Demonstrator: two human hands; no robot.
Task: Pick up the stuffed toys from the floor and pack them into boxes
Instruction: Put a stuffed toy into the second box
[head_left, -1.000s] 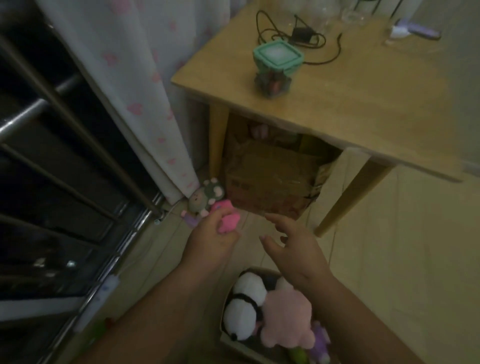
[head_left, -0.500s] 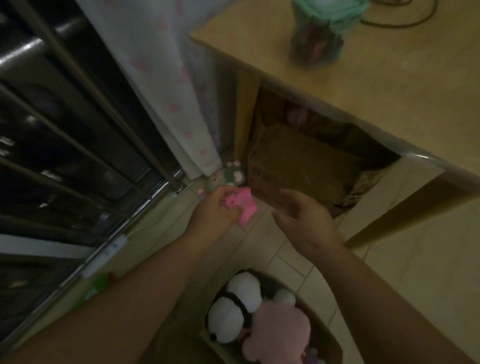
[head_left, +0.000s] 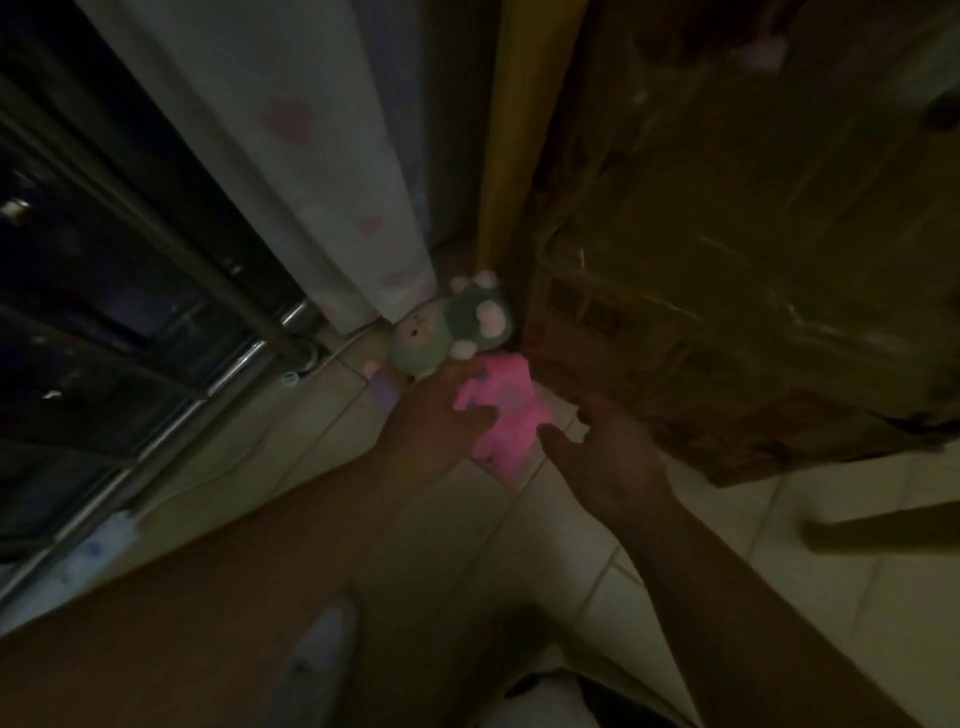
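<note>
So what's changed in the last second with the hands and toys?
The view has dipped much closer to the floor. The right hand has neared the pink toy. Unchanged: left hand grips that toy, right hand open, green toy lies by the table leg.

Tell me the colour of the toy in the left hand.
The toy is bright pink; the head view shows it best.

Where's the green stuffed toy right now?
In the head view, the green stuffed toy lies on the floor near the centre, between the curtain and the cardboard box, just beyond the left hand gripping the pink toy.
</note>
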